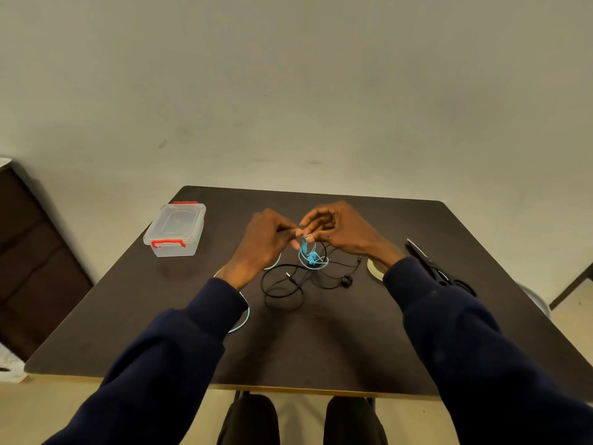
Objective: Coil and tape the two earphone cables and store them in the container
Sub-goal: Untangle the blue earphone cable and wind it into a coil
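Dark sleeves nearest; left hand (263,240) and right hand (340,231) both pinching blue earphone cable (310,256), loops dangling below fingertips.

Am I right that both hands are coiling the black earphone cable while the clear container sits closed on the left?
Not quite. In the head view, both hands, left hand and right hand, work the blue earphone cable; the black earphone cable lies loose on the table. The container is closed, left.
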A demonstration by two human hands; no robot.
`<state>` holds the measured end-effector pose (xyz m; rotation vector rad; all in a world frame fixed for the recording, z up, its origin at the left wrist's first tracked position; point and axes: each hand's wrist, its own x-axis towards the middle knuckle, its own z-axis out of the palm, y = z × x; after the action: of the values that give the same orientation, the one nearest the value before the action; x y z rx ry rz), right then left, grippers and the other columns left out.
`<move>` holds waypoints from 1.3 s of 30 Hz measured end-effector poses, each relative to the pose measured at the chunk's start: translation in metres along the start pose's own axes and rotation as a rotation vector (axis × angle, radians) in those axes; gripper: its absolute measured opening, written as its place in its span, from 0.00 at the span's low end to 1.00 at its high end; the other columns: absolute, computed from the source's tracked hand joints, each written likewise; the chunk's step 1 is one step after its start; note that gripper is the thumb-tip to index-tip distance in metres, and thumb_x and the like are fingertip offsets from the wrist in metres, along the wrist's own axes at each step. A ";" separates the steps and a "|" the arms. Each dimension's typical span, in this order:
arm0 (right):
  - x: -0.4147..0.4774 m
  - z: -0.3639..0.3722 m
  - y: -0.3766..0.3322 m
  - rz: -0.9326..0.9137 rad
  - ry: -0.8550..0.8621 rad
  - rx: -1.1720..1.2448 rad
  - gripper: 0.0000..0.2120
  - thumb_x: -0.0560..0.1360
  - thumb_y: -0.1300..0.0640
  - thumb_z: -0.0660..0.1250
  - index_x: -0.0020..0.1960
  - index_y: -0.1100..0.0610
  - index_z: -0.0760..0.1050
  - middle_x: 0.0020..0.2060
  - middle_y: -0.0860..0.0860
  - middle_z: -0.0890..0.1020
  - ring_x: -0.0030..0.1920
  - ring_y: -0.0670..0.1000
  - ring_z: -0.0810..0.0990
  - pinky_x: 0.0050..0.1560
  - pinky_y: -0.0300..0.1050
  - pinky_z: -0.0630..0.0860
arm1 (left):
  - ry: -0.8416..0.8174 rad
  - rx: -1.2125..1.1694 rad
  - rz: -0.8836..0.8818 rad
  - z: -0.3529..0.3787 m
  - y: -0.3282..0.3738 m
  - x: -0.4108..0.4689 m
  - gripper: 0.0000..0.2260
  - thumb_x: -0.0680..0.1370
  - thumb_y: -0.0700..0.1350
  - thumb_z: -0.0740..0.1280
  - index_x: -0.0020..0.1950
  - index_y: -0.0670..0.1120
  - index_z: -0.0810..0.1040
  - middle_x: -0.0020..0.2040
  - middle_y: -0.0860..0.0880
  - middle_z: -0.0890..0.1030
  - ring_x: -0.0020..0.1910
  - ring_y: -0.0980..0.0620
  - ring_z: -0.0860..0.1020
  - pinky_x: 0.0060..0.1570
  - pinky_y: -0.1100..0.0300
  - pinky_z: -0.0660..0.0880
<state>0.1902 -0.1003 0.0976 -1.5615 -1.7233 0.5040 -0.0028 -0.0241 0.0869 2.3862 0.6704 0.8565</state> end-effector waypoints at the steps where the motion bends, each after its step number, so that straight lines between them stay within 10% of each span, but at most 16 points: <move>1: -0.001 -0.001 0.002 0.000 0.001 -0.008 0.10 0.73 0.61 0.76 0.54 0.60 0.83 0.44 0.52 0.87 0.45 0.48 0.86 0.53 0.45 0.83 | 0.012 -0.009 -0.017 -0.001 -0.001 0.000 0.07 0.79 0.49 0.70 0.48 0.49 0.87 0.34 0.55 0.85 0.27 0.60 0.77 0.30 0.69 0.68; 8: -0.007 -0.001 0.010 0.004 0.081 -0.001 0.03 0.73 0.62 0.75 0.47 0.56 0.85 0.43 0.51 0.87 0.44 0.49 0.86 0.50 0.44 0.83 | 0.059 -0.216 -0.213 -0.003 -0.008 -0.002 0.08 0.80 0.46 0.69 0.46 0.45 0.86 0.36 0.53 0.86 0.38 0.61 0.84 0.49 0.63 0.77; 21: -0.001 0.005 0.017 -0.046 0.159 -0.039 0.12 0.75 0.60 0.74 0.58 0.56 0.82 0.53 0.47 0.84 0.53 0.42 0.83 0.55 0.41 0.81 | -0.074 -0.387 -0.260 -0.003 -0.005 -0.001 0.05 0.78 0.45 0.70 0.47 0.46 0.85 0.45 0.51 0.86 0.47 0.51 0.83 0.52 0.59 0.77; 26: 0.002 0.012 0.020 -0.030 0.142 -0.094 0.15 0.75 0.59 0.74 0.61 0.52 0.81 0.61 0.46 0.82 0.60 0.42 0.79 0.55 0.37 0.77 | -0.075 -0.411 -0.282 -0.004 -0.002 -0.001 0.06 0.79 0.44 0.69 0.45 0.49 0.85 0.41 0.57 0.84 0.40 0.63 0.78 0.45 0.64 0.70; 39: -0.001 0.007 0.023 0.092 0.169 0.047 0.06 0.77 0.62 0.71 0.54 0.61 0.82 0.42 0.54 0.86 0.38 0.47 0.86 0.42 0.38 0.82 | -0.011 -0.431 -0.342 -0.008 -0.011 -0.006 0.09 0.78 0.40 0.65 0.43 0.40 0.84 0.41 0.48 0.87 0.40 0.59 0.82 0.40 0.65 0.74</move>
<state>0.2001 -0.0959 0.0759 -1.6079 -1.5075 0.4415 -0.0152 -0.0170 0.0832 1.8273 0.7724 0.7495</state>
